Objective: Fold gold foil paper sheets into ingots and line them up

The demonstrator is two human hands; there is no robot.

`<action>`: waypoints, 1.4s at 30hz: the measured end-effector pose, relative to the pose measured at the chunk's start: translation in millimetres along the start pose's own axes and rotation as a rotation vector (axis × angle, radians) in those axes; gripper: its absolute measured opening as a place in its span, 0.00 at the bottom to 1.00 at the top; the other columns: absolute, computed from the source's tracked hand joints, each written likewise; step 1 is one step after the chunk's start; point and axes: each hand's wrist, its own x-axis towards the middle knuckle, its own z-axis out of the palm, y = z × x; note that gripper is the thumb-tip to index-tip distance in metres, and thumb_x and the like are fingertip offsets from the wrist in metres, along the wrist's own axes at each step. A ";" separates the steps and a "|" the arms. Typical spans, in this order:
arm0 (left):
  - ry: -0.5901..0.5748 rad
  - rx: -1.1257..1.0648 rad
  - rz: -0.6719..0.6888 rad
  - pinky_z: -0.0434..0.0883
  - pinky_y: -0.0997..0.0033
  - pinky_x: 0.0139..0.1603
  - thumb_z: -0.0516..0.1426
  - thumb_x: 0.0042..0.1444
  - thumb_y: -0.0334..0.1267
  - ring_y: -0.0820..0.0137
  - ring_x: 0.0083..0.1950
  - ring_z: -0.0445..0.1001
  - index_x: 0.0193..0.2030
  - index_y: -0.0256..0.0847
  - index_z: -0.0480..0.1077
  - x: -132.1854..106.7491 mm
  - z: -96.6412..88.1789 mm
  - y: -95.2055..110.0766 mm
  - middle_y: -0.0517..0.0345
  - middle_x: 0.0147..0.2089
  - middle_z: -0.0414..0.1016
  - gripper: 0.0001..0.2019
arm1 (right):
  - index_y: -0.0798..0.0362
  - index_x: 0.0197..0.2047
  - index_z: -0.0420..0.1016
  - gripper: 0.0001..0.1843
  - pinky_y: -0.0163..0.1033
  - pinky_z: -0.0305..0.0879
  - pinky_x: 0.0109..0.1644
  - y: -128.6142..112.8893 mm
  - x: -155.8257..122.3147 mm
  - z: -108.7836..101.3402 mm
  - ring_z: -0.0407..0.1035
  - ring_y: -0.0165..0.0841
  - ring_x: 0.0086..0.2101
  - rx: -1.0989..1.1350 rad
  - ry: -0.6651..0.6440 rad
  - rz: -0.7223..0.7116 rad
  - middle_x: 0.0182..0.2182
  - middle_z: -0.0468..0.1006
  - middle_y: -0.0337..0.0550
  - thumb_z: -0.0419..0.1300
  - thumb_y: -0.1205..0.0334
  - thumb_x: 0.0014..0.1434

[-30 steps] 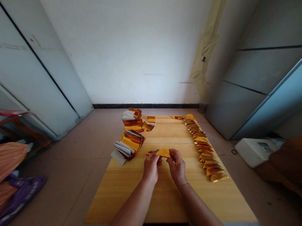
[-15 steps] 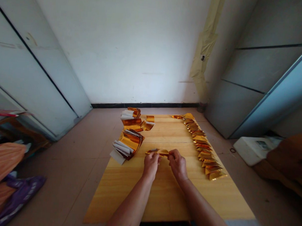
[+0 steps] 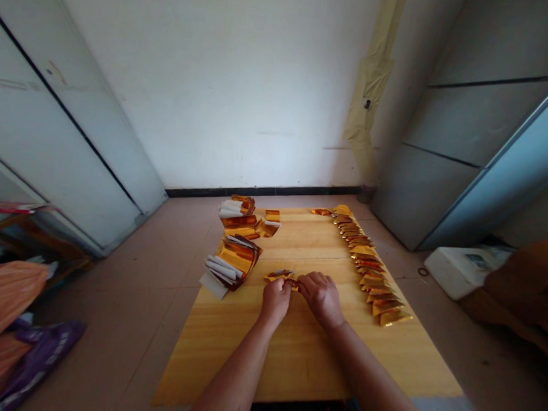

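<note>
A strip of gold foil paper (image 3: 280, 274), partly folded, is held between my two hands over the middle of the wooden table. My left hand (image 3: 276, 299) pinches it near its centre, thumb on top. At its right end the fingers of my right hand (image 3: 321, 296) close on the foil, hiding most of that end. Left of my hands lies a fanned stack of gold foil sheets (image 3: 235, 258) with pale grey backs. Along the right side runs a row of folded gold foil pieces (image 3: 365, 258), overlapping one another.
More gold sheets (image 3: 239, 225) lie at the table's back left, and one folded foil piece (image 3: 321, 212) at the back. The wooden table (image 3: 312, 368) stands before a white wall. A white box (image 3: 455, 274) is on the floor at right; bags (image 3: 35, 358) are at left.
My right hand has moved slightly left, closer to my left hand, and its fingers now lie further over the foil. The right part of the strip is bent in and more covered.
</note>
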 end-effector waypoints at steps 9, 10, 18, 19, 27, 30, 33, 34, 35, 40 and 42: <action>-0.217 -0.185 -0.130 0.55 0.79 0.15 0.54 0.53 0.45 0.77 0.15 0.62 0.25 0.39 0.69 -0.1 -3.2 -5.1 0.63 0.17 0.67 0.12 | 0.50 0.29 0.75 0.10 0.35 0.47 0.37 -4.5 0.3 0.7 0.65 0.29 0.32 0.062 0.004 0.140 0.27 0.74 0.38 0.56 0.67 0.61; -0.224 -0.195 -0.140 0.56 0.80 0.15 0.54 0.53 0.45 0.77 0.14 0.63 0.26 0.38 0.69 0.0 -3.3 -4.5 0.63 0.17 0.67 0.13 | 0.50 0.29 0.75 0.10 0.35 0.47 0.37 -4.2 0.7 0.4 0.65 0.29 0.32 0.065 0.001 0.140 0.27 0.74 0.38 0.56 0.67 0.61; -0.225 -0.099 -0.108 0.58 0.80 0.16 0.56 0.51 0.44 0.77 0.15 0.63 0.30 0.37 0.72 3.0 -3.2 1.6 0.66 0.16 0.65 0.11 | 0.51 0.29 0.76 0.10 0.35 0.46 0.38 0.7 2.3 3.0 0.64 0.28 0.31 0.047 0.042 0.102 0.26 0.73 0.38 0.57 0.65 0.61; -0.228 -0.079 -0.102 0.58 0.80 0.16 0.56 0.51 0.45 0.77 0.16 0.63 0.31 0.37 0.72 2.9 -3.6 2.5 0.66 0.17 0.65 0.12 | 0.51 0.29 0.76 0.11 0.35 0.46 0.39 0.7 2.2 3.5 0.64 0.28 0.31 0.040 0.046 0.095 0.26 0.73 0.38 0.57 0.65 0.61; -0.243 -0.086 -0.169 0.58 0.80 0.17 0.54 0.52 0.46 0.77 0.17 0.64 0.31 0.36 0.71 0.0 -6.1 7.7 0.65 0.18 0.65 0.14 | 0.51 0.28 0.75 0.11 0.36 0.45 0.39 -2.5 5.5 1.3 0.63 0.29 0.31 0.028 0.050 0.086 0.26 0.73 0.39 0.56 0.65 0.62; -0.249 -0.144 -0.231 0.57 0.80 0.16 0.55 0.51 0.47 0.78 0.17 0.64 0.28 0.37 0.70 -1.4 -3.5 9.8 0.64 0.18 0.66 0.14 | 0.52 0.27 0.75 0.12 0.36 0.45 0.39 -4.2 6.7 0.3 0.63 0.29 0.31 0.033 0.049 0.092 0.26 0.73 0.40 0.56 0.65 0.62; -0.240 -0.217 -0.276 0.56 0.81 0.15 0.55 0.50 0.46 0.79 0.16 0.63 0.26 0.37 0.68 -2.9 -0.3 11.8 0.63 0.18 0.67 0.13 | 0.51 0.27 0.75 0.12 0.37 0.45 0.39 -5.6 7.1 0.5 0.63 0.29 0.31 0.046 0.047 0.092 0.26 0.73 0.39 0.56 0.65 0.61; -0.233 -0.236 -0.280 0.55 0.81 0.15 0.54 0.50 0.46 0.79 0.16 0.62 0.25 0.37 0.67 -3.4 0.5 12.4 0.63 0.17 0.67 0.13 | 0.51 0.27 0.75 0.12 0.37 0.45 0.39 -6.0 7.3 0.7 0.63 0.29 0.31 0.049 0.045 0.090 0.26 0.73 0.39 0.56 0.65 0.61; -0.228 -0.250 -0.280 0.55 0.82 0.15 0.54 0.51 0.45 0.79 0.15 0.62 0.25 0.37 0.67 -4.0 1.1 12.9 0.63 0.17 0.66 0.13 | 0.51 0.26 0.74 0.12 0.37 0.45 0.39 -6.5 7.4 1.0 0.63 0.29 0.31 0.050 0.042 0.088 0.26 0.73 0.39 0.56 0.65 0.61; -0.210 -0.288 -0.305 0.53 0.81 0.13 0.52 0.52 0.43 0.80 0.13 0.60 0.24 0.38 0.65 -5.2 1.0 14.2 0.63 0.16 0.66 0.12 | 0.52 0.29 0.75 0.12 0.36 0.47 0.40 -5.7 5.9 3.3 0.65 0.30 0.32 0.082 0.029 0.079 0.27 0.74 0.41 0.54 0.65 0.62; -0.178 -0.320 -0.333 0.52 0.81 0.12 0.51 0.52 0.42 0.80 0.13 0.60 0.25 0.37 0.65 -4.5 -0.3 14.1 0.64 0.16 0.66 0.11 | 0.52 0.35 0.76 0.09 0.36 0.49 0.40 -2.2 3.2 5.4 0.66 0.31 0.33 0.132 0.034 0.064 0.30 0.76 0.42 0.55 0.62 0.62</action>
